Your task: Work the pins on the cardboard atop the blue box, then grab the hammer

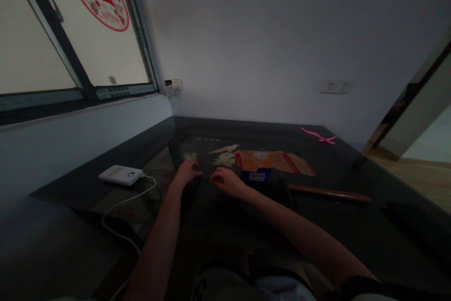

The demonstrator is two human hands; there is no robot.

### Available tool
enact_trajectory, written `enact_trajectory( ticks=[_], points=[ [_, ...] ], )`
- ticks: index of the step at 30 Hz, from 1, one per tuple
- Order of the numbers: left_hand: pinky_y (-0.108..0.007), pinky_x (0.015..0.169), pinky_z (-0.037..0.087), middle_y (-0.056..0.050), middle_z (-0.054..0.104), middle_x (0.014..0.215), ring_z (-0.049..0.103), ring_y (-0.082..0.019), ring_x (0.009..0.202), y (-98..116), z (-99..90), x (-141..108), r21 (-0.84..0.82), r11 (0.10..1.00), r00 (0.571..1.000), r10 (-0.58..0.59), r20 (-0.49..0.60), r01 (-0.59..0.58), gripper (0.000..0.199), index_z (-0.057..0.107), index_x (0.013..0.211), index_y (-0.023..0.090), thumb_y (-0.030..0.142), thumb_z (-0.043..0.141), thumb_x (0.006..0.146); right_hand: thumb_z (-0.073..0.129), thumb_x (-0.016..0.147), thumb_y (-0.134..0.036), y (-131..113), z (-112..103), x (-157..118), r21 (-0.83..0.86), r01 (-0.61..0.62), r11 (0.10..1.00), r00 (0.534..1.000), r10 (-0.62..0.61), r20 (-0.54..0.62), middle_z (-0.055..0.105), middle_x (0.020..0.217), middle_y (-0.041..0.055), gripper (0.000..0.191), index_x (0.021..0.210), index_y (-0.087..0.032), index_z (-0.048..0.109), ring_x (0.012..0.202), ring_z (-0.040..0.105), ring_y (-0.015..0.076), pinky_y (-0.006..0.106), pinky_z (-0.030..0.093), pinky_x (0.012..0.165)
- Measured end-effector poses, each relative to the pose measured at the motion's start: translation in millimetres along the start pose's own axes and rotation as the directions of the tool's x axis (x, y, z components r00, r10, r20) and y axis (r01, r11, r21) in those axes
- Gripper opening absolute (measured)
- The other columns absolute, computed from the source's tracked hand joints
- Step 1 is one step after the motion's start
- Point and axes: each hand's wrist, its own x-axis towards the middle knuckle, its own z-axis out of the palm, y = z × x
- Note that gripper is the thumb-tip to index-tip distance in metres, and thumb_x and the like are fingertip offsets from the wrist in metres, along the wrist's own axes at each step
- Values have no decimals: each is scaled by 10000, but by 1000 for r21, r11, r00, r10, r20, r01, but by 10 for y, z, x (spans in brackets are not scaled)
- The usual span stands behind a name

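Note:
My left hand [186, 173] is over the dark glossy table, its fingers curled and pinched together. Close by on its right, my right hand [225, 180] is also closed, thumb and fingertips pressed together. Something thin and small seems to lie between the two sets of fingertips, but it is too dark to name. Just beyond my right hand are a blue box or packet [259, 176] with a pale label and a flattened reddish-brown cardboard piece [278, 162]. My right forearm reaches in front of a dark shape beside the blue item.
A white power bank [121, 175] with a white cable [128, 200] lies at left; the cable hangs off the edge. A brown wooden rod [331, 193] and pink ribbon [327, 140] are at right. The table [197, 125] meets the wall; a window [95, 24] is at left.

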Motion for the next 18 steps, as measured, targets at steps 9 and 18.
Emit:
enact_trajectory(
  ticks=[9, 18],
  points=[
    [-281, 858, 433, -65, 623, 929, 565, -172, 911, 157, -113, -3, -31, 998, 979, 53, -197, -61, 192, 649, 940, 173, 249, 557, 790, 441, 860, -202, 526, -498, -2120, 56, -222, 974, 971, 226, -74, 640, 968, 50, 237, 916, -251, 666, 884, 619, 139, 233, 487, 790],
    [-308, 965, 377, -70, 559, 1141, 514, -183, 1063, 1382, -245, -38, -112, 877, 850, 412, -329, -468, 324, 529, 1143, 190, 344, 466, 864, 374, 798, -157, 1924, -1178, -3431, -501, -626, 597, 771, 382, -509, 609, 1153, 152, 412, 1135, -179, 610, 1066, 567, 262, 392, 425, 950]
  ],
)
